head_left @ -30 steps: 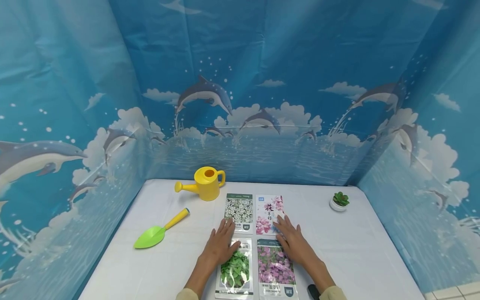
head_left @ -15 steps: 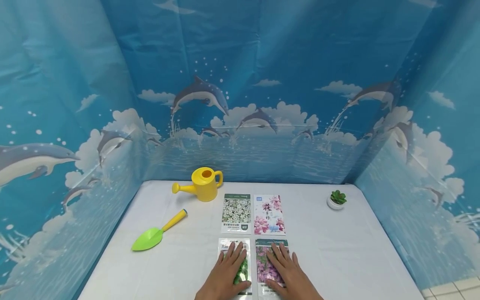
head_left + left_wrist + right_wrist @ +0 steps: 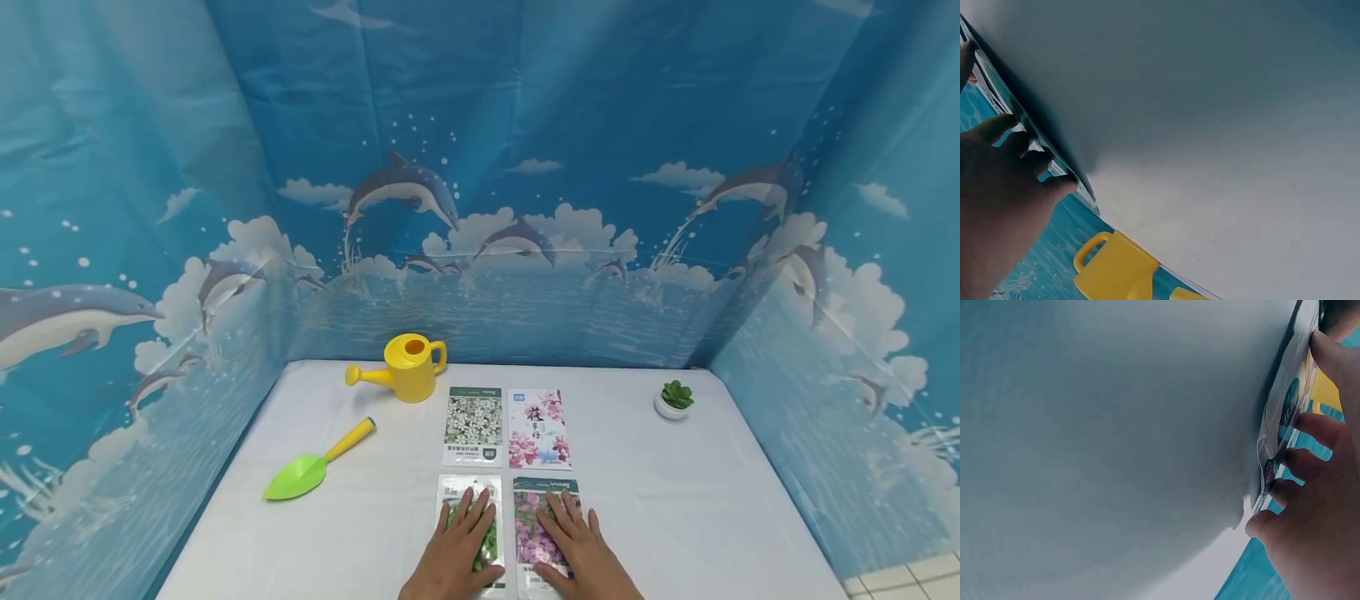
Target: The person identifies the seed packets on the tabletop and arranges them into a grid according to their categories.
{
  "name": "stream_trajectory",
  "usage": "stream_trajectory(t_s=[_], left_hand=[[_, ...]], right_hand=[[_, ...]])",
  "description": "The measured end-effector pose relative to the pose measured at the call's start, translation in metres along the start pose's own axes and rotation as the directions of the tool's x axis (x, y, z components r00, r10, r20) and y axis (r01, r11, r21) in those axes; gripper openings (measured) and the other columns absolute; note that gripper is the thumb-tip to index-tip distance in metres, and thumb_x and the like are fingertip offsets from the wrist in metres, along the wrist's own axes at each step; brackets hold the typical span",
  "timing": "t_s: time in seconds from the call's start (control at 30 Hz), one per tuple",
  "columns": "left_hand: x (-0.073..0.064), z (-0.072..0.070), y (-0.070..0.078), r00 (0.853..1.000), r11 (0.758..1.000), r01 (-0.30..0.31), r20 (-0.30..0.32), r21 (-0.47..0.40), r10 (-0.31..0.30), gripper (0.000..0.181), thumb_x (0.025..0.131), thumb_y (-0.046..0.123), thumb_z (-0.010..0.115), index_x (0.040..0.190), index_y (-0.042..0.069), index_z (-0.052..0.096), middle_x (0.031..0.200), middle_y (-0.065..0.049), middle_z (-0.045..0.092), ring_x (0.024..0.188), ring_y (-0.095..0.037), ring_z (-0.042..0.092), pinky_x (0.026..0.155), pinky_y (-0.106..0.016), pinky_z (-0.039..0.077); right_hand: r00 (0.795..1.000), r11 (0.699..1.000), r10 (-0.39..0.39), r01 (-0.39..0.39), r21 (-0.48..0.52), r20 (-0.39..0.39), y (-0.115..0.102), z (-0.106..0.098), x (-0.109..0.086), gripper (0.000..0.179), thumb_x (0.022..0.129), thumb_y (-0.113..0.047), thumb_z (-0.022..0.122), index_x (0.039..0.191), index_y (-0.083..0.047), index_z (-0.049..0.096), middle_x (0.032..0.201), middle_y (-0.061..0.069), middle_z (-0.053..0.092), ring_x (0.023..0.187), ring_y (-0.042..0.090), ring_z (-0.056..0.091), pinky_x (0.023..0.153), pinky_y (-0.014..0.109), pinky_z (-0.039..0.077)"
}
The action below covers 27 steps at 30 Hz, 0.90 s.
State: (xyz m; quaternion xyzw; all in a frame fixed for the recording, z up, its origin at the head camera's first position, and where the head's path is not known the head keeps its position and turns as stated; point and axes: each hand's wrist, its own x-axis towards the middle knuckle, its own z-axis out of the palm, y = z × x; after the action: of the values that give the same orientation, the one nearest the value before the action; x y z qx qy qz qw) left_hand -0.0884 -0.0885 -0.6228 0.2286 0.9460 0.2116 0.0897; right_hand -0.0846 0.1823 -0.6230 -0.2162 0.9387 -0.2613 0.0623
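Observation:
My left hand (image 3: pixel 456 550) rests with spread fingers on a seed packet picturing green leaves (image 3: pixel 491 546), at the front of the table. Beside it, my right hand (image 3: pixel 581 550) lies the same way on a packet with purple flowers (image 3: pixel 529 533). Both palms face down and cover parts of the packets. Just behind them lie a white-flower packet (image 3: pixel 473 421) and a pink blossom packet (image 3: pixel 539 429), forming two rows. In the left wrist view the left hand's fingertips (image 3: pixel 1060 181) touch the packet edge. The right wrist view shows the right hand (image 3: pixel 1316 481) on its packet.
A yellow watering can (image 3: pixel 411 371) stands at the back left of the white table (image 3: pixel 660 500). In front of it lies a green trowel (image 3: pixel 300 477) with a yellow handle. A small potted succulent (image 3: pixel 676 398) sits at the back right. Dolphin-print curtains (image 3: pixel 495 300) surround the table.
Both hands have drawn back from around the rear packets onto the two front packets, where they now lie flat. In the last half second they barely move. The packets keep their layout.

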Motion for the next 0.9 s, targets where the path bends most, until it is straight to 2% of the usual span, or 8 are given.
stream_trajectory(t_s=[0.13, 0.3, 0.5, 0.9], left_hand=[[0.001, 0.002, 0.002, 1.000, 1.000, 0.005, -0.028, 0.015, -0.005, 0.092, 0.096, 0.067, 0.068, 0.167, 0.015, 0.042, 0.179, -0.001, 0.026, 0.166, -0.031, 0.021, 0.125, -0.068, 0.029], [0.001, -0.003, 0.007, 1.000, 0.999, 0.023, 0.001, 0.029, -0.023, 0.092, 0.096, 0.066, 0.070, 0.167, 0.016, 0.042, 0.179, 0.000, 0.026, 0.166, -0.031, 0.020, 0.127, -0.066, 0.028], [0.001, -0.003, 0.010, 1.000, 0.998, 0.025, -0.005, 0.060, -0.025, 0.092, 0.094, 0.063, 0.074, 0.166, 0.015, 0.044, 0.178, -0.002, 0.030, 0.165, -0.032, 0.024, 0.126, -0.065, 0.030], [0.001, -0.003, 0.004, 1.000, 0.998, 0.011, 0.009, -0.069, -0.010, 0.092, 0.098, 0.064, 0.067, 0.171, 0.019, 0.034, 0.181, -0.002, 0.019, 0.167, -0.032, 0.012, 0.126, -0.073, 0.021]], right_hand=[[1.000, 1.000, 0.013, -0.013, 0.004, 0.007, -0.001, -0.002, 0.000, 0.084, 0.098, -0.063, 0.070, 0.158, -0.006, 0.054, 0.172, 0.021, 0.037, 0.159, 0.053, 0.024, 0.115, 0.087, 0.020], [1.000, 1.000, 0.010, -0.010, 0.003, 0.009, -0.003, -0.004, -0.002, 0.084, 0.097, -0.061, 0.072, 0.158, -0.006, 0.054, 0.171, 0.022, 0.037, 0.158, 0.055, 0.025, 0.112, 0.090, 0.020], [1.000, 1.000, 0.017, -0.017, 0.002, -0.004, -0.003, -0.003, -0.002, 0.083, 0.097, -0.061, 0.073, 0.156, -0.006, 0.056, 0.170, 0.022, 0.039, 0.157, 0.055, 0.026, 0.112, 0.090, 0.019], [0.998, 0.998, 0.059, -0.059, 0.034, -0.006, -0.006, -0.008, -0.003, 0.078, 0.102, -0.058, 0.067, 0.159, -0.006, 0.053, 0.174, 0.019, 0.033, 0.161, 0.050, 0.020, 0.116, 0.088, 0.013]])
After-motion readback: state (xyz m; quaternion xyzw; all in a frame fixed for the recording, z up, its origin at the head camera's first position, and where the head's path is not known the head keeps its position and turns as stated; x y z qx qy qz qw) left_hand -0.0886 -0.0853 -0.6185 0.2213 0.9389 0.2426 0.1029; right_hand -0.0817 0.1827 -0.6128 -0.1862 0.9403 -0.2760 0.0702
